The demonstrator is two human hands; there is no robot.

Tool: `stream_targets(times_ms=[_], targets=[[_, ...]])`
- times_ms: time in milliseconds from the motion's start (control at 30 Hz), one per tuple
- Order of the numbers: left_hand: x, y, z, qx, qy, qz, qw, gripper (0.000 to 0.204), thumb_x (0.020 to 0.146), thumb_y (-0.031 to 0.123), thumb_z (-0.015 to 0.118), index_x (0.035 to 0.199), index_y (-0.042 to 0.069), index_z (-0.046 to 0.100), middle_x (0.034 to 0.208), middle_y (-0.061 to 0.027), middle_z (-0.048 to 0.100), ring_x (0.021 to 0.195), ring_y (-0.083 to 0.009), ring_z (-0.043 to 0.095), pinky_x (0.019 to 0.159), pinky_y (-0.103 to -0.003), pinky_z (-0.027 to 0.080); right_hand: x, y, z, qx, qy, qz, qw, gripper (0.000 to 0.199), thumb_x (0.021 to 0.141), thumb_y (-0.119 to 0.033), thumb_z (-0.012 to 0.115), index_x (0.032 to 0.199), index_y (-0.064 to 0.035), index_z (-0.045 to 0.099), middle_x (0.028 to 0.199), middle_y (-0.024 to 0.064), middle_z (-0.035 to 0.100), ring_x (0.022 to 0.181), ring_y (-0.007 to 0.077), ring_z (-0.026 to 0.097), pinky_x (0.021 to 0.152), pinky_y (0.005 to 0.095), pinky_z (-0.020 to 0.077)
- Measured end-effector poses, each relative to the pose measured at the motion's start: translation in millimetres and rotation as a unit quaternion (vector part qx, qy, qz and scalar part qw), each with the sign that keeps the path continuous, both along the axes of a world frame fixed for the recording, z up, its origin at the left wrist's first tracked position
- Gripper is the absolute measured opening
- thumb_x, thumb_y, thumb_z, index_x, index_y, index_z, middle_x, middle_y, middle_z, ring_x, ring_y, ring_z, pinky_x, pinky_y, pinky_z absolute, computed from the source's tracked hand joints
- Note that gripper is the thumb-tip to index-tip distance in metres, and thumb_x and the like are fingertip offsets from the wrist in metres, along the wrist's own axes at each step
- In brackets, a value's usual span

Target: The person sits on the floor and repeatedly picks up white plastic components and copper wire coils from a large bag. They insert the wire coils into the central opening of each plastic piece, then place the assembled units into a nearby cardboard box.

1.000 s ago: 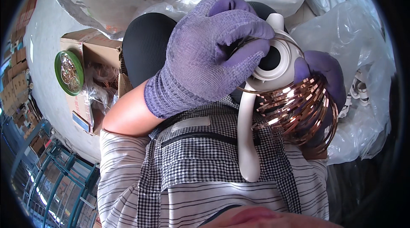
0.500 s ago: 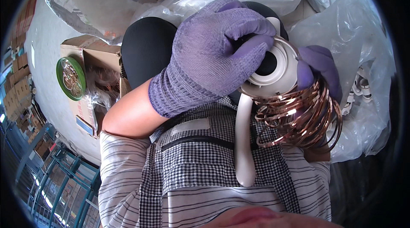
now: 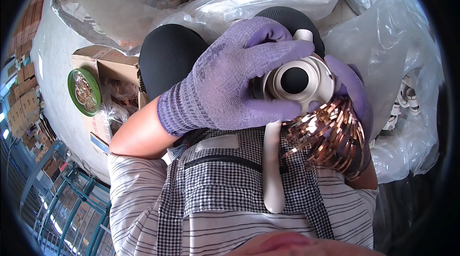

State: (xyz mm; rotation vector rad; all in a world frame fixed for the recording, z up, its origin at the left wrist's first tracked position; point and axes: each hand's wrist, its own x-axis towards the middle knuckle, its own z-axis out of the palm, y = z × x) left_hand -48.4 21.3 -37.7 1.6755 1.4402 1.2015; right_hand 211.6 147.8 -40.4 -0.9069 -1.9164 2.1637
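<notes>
A white plastic housing [image 3: 316,88], round with stepped rings and a dark centre, is held between my hands over my lap. From its near side a long white handle [image 3: 274,179] comes down across my apron. My left hand [image 3: 230,76], in a purple glove, curves round the left side, fingers along the top edge and thumb at the lower edge. My right hand [image 3: 352,91], gloved alike, grips the right side. Its lower fingers are partly hidden by a thick bunch of thin copper-coloured rings [image 3: 335,141] hanging about this hand. A thin coppery line shows along the housing's right rim.
At left stands an open cardboard box [image 3: 117,69], with a green round tray [image 3: 98,95] of copper-coloured rings on it. A clear plastic bag [image 3: 211,9] of white plastic parts lies ahead. Another plastic bag [image 3: 421,146] with white parts is at right.
My left hand has gone from pinching at the housing's top rim to spreading round its left side. The housing has moved slightly lower and turned, and the copper rings have swung together.
</notes>
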Motion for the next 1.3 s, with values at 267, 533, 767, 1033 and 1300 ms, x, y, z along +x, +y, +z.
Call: stream_targets(times_ms=[267, 533, 767, 1033, 1300], targets=[[8.6, -8.8, -11.9, 0.014, 0.022, -0.001, 1.0, 0.095, 0.07, 0.039, 0.091, 0.15, 0.008, 0.05, 0.144, -0.0156, 0.056, 0.133, -0.0365, 0.053, 0.113, -0.048, 0.039, -2.0, -5.7, 1.9, 0.019, 0.055, -0.029, 0.998, 0.056, 0.105, -0.024, 0.056, 0.151, 0.0034, 0.039, 0.148, 0.0186, 0.051, 0.136, 0.0282, 0.053, 0.116, 0.0386, 0.043], [18.4, -14.4, -9.4, 0.002, 0.039, 0.008, 0.999, 0.103, 0.07, 0.051, 0.089, 0.151, 0.003, 0.047, 0.148, -0.0169, 0.054, 0.137, -0.0362, 0.05, 0.117, -0.048, 0.032, 3.1, -4.5, 8.5, 0.176, 0.067, 0.017, 0.982, 0.058, 0.103, -0.027, 0.056, 0.149, 0.0048, 0.044, 0.144, 0.0198, 0.056, 0.134, 0.0308, 0.055, 0.115, 0.0393, 0.0431], [21.3, -14.2, -16.5, 0.027, 0.082, 0.04, 0.995, 0.104, 0.068, 0.056, 0.089, 0.149, 0.006, 0.048, 0.146, -0.014, 0.056, 0.14, -0.0345, 0.049, 0.119, -0.053, 0.028, 5.9, 26.2, 1.7, 0.351, 0.085, 0.168, 0.917, 0.06, 0.101, -0.03, 0.057, 0.147, 0.0061, 0.048, 0.14, 0.0208, 0.06, 0.133, 0.0331, 0.056, 0.114, 0.0399, 0.0432], [24.1, -13.8, -17.5, -0.012, 0.118, 0.058, 0.991, 0.103, 0.061, 0.058, 0.091, 0.146, 0.014, 0.053, 0.148, -0.0123, 0.055, 0.143, -0.0417, 0.042, 0.119, -0.062, 0.025, -6.5, 37.5, 12.1, 0.336, 0.06, 0.211, 0.916, 0.063, 0.097, -0.034, 0.059, 0.146, 0.0068, 0.052, 0.136, 0.0214, 0.065, 0.131, 0.0354, 0.058, 0.111, 0.0409, 0.044], [29.3, -14.7, -33.0, 0.002, 0.097, 0.104, 0.99, 0.101, 0.059, 0.049, 0.093, 0.148, 0.02, 0.053, 0.151, -0.0228, 0.048, 0.136, -0.0539, 0.041, 0.116, -0.065, 0.028, -2.9, 46.2, -17.5, 0.257, 0.042, 0.196, 0.946, 0.064, 0.096, -0.029, 0.064, 0.148, 0.0052, 0.05, 0.139, 0.0191, 0.062, 0.132, 0.03, 0.058, 0.11, 0.0392, 0.0461]])
